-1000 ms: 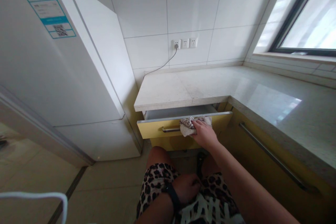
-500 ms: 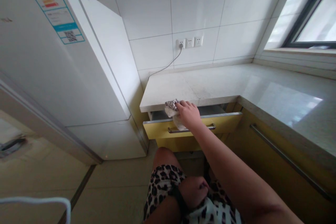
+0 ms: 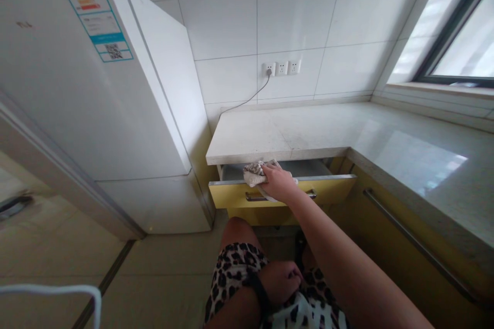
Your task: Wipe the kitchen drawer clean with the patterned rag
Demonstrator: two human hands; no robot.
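My right hand is closed on a crumpled, pale cloth with a brown pattern. The cloth lies over the top edge of a partly pulled-out yellow drawer, and some of it hangs down the front. Behind the hanging cloth, the middle of the drawer's metal handle is hidden. Part of the drawer's grey inside shows between its front and the countertop. My left hand, below a black wristband, rests in my lap with its fingers curled in; nothing shows in it.
A white countertop overhangs the drawer and turns toward me on the right, above a yellow cabinet with a long bar handle. On the left stands a tall white fridge. A plugged-in cord runs along the wall.
My right hand and the cloth have moved slightly down and toward me, lower against the drawer's top edge. The view has shifted a little. My left hand stays in my lap.
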